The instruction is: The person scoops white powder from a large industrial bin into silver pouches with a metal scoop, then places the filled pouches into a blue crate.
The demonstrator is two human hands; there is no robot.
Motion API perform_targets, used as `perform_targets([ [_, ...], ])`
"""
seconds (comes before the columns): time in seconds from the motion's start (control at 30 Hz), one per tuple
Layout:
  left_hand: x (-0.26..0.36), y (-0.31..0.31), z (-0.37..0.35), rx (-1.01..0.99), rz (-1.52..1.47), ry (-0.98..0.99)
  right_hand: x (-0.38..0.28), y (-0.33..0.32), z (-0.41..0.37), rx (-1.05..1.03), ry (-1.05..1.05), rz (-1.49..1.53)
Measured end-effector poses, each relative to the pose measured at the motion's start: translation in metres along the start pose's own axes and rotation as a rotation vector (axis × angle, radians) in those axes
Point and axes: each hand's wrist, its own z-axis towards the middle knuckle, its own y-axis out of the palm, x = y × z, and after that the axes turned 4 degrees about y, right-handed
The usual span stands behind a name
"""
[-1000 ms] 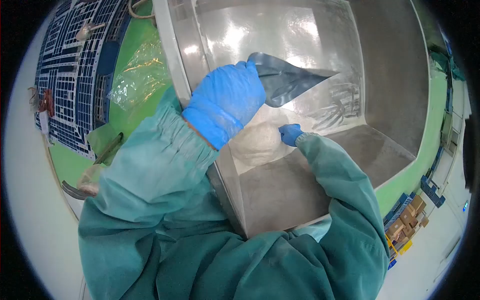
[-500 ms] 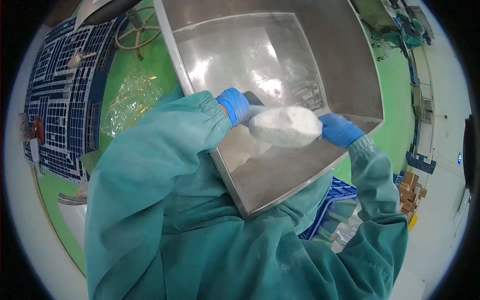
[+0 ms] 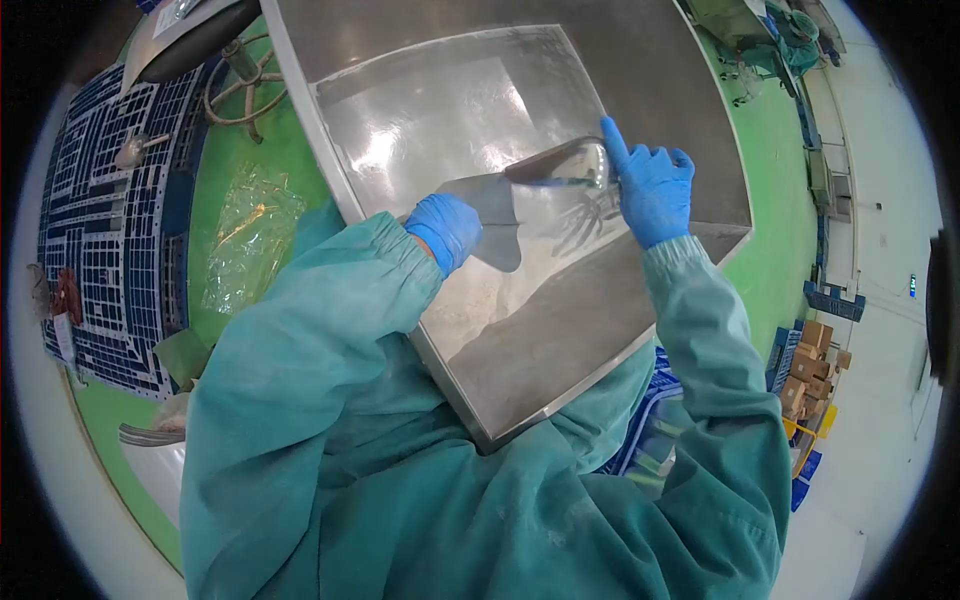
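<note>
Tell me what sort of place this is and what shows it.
Probably a food or powder processing workroom: a large metal bin with pale powder inside, blue gloves on both hands, and stacked cardboard boxes beyond.

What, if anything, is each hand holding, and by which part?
The left hand grips a flexible-looking grey sheet by its near side. Whether the right hand grips anything, I can't tell.

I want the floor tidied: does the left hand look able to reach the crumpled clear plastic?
Probably not: the left hand holds a grey sheet over the metal bin, whose side wall runs between it and the plastic.
</note>
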Motion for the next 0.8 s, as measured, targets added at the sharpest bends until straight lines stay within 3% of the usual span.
perform_targets([
  [0.03, 0.001, -0.005, -0.001, 0.007, 0.024, -0.035, 0.0, 0.03, 0.004, -0.007, 0.001, 0.007],
  [0.2, 0.006, -0.008, -0.004, 0.05, -0.027, -0.226, -0.062, 0.222, -0.013, -0.63, 0.098, 0.296],
  [0.27, 0.007, -0.005, -0.005, 0.175, -0.105, -0.258, -0.11, 0.256, -0.029, -0.864, 0.046, 0.445],
  [0.3, 0.007, -0.006, -0.005, 0.144, -0.103, -0.266, -0.139, 0.263, -0.044, -0.976, -0.042, 0.526],
  [0.4, 0.008, -0.004, -0.005, 0.141, -0.04, -0.217, -0.211, 0.25, -0.085, -1.181, -0.294, 0.682],
  [0.5, 0.01, -0.002, -0.004, 0.155, -0.062, -0.155, -0.226, 0.246, -0.089, -1.336, -0.388, 0.791],
  [0.6, 0.011, -0.008, -0.003, 0.124, 0.104, -0.088, -0.204, 0.233, -0.083, -1.521, -0.445, 0.842],
  [0.67, 0.009, -0.009, 0.0, -0.091, 0.022, 0.049, -0.183, 0.21, -0.079, -1.595, -0.474, 0.815],
  [0.8, 0.015, -0.002, 0.0, 0.066, 0.001, 0.059, -0.111, 0.142, -0.075, -1.493, -0.55, 0.911],
])
